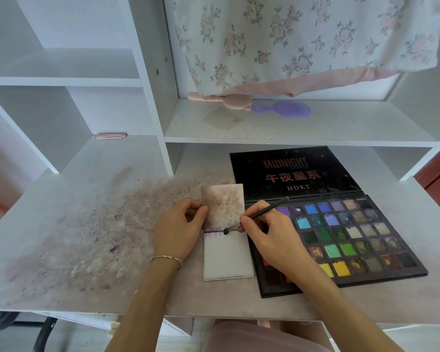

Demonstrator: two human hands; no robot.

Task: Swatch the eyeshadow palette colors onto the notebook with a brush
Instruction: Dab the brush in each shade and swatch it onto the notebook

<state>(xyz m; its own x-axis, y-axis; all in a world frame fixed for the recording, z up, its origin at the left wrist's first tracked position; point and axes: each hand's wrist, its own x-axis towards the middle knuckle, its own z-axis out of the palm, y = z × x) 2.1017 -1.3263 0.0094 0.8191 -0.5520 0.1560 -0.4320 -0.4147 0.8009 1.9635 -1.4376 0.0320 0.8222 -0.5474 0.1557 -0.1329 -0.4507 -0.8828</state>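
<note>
My right hand fingers pinch the brush, tip on the notebook page's far edge. Left hand fingers pinch the flipped cover. Palette lies open just right.

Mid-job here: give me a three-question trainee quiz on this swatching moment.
1. True or false: the thin black brush is in the right hand.
2. The left hand pinches: A) the small white notebook's flipped-up stained page B) the open black eyeshadow palette C) the purple plastic hairbrush
3. Fill in: the brush tip touches the blank page near its ___ edge.

Key: 1 true; 2 A; 3 top
</note>
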